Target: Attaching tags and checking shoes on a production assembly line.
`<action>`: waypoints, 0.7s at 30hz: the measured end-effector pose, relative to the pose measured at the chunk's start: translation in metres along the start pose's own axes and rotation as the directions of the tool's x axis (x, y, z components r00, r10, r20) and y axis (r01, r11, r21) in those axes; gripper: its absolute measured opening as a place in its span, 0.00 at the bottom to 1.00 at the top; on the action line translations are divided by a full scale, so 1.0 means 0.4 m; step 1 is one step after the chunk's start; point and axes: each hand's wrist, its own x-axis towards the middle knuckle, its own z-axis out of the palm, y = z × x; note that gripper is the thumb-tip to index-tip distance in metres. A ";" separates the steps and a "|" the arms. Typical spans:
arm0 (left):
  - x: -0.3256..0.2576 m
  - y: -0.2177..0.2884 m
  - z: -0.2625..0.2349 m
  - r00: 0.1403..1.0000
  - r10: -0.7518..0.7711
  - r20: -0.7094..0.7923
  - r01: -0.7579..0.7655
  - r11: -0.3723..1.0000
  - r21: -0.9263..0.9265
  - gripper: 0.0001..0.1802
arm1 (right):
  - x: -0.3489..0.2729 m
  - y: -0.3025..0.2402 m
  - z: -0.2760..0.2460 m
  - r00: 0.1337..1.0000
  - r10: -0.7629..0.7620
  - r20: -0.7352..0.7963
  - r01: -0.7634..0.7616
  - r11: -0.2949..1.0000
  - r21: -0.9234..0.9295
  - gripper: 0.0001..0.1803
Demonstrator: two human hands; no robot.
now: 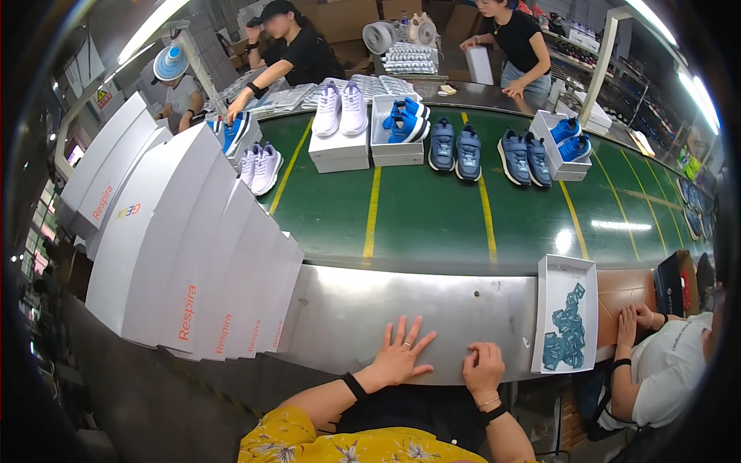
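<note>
The left hand is lying flat, fingers spread wide; the right hand is resting beside it, fingers curled under.

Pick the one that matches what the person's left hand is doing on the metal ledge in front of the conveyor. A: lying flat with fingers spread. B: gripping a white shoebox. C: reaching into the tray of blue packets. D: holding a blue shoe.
A: the left hand lies flat, fingers spread, on the metal ledge, holding nothing; the right hand rests curled beside it, short of the tray of blue packets.
</note>
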 end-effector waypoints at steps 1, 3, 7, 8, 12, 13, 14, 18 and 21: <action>-0.002 -0.003 0.002 1.000 -0.014 -0.003 0.014 1.000 0.004 0.47 | -0.001 -0.001 0.002 1.000 0.010 0.008 -0.010 1.000 -0.002 0.09; -0.004 -0.007 0.010 1.000 -0.007 0.003 0.007 1.000 -0.023 0.48 | -0.001 -0.004 0.005 1.000 0.004 0.006 -0.004 1.000 0.002 0.08; -0.001 -0.006 0.018 1.000 0.019 -0.004 -0.019 1.000 -0.024 0.48 | -0.006 0.000 0.005 1.000 0.009 -0.010 -0.009 1.000 -0.018 0.09; 0.000 -0.008 0.018 1.000 0.010 -0.005 -0.010 1.000 -0.021 0.47 | -0.007 0.003 0.005 1.000 0.009 -0.014 -0.010 1.000 -0.026 0.09; 0.000 -0.008 0.021 1.000 0.007 -0.023 -0.007 1.000 -0.008 0.47 | -0.003 0.004 0.005 0.999 0.010 -0.032 -0.011 0.999 -0.030 0.09; 0.001 -0.009 0.021 0.999 0.028 -0.021 -0.028 1.000 -0.007 0.47 | -0.003 0.004 0.006 1.000 0.006 -0.025 -0.007 1.000 -0.026 0.09; 0.002 -0.010 0.022 1.000 0.020 -0.017 -0.021 1.000 -0.018 0.47 | -0.004 0.004 0.007 1.000 0.002 -0.019 -0.002 1.000 -0.022 0.09; 0.001 -0.006 0.018 1.000 0.014 0.003 -0.014 0.999 -0.032 0.47 | -0.010 0.006 0.001 0.999 0.013 -0.033 -0.014 0.999 -0.039 0.09; -0.001 -0.008 0.018 1.000 0.014 0.011 -0.013 1.000 -0.027 0.48 | -0.012 0.003 0.000 0.999 0.013 -0.030 -0.014 0.999 -0.042 0.09</action>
